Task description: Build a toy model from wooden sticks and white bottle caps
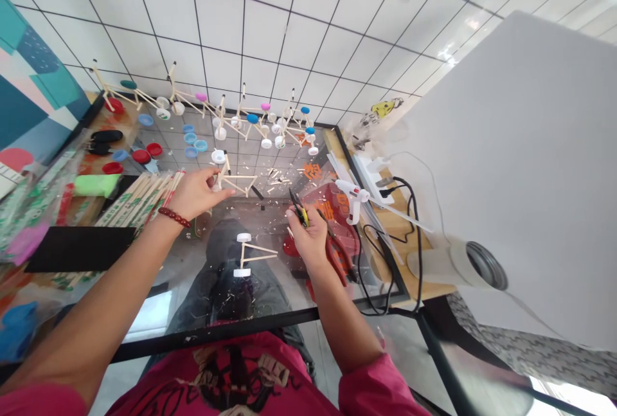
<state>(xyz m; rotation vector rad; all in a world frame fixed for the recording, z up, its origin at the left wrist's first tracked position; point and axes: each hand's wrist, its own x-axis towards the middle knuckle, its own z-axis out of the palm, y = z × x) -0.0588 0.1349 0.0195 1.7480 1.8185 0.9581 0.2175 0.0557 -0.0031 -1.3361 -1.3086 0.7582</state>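
left hand: fingers and thumb drawn together, pinching one end of a small triangular stick frame, held over the glass tabletop. red bead bracelet on that wrist.

right hand: curled nearly shut around small yellow-handled cutters, tips pointing away from the wrist. fingers cover most of the tool, so the type is probably, not surely, flush cutters.

between and below the hands, a stick axle piece with two white bottle-cap wheels lies on the glass among wood shavings. farther out, a row of stick vehicles with bottle-cap wheels and loose blue bottle caps sit on the tiled surface. left of the left hand, a bundle of wooden chopsticks. right of the right hand, a white hot glue gun lies just beside a white power strip, with black cable looping down.
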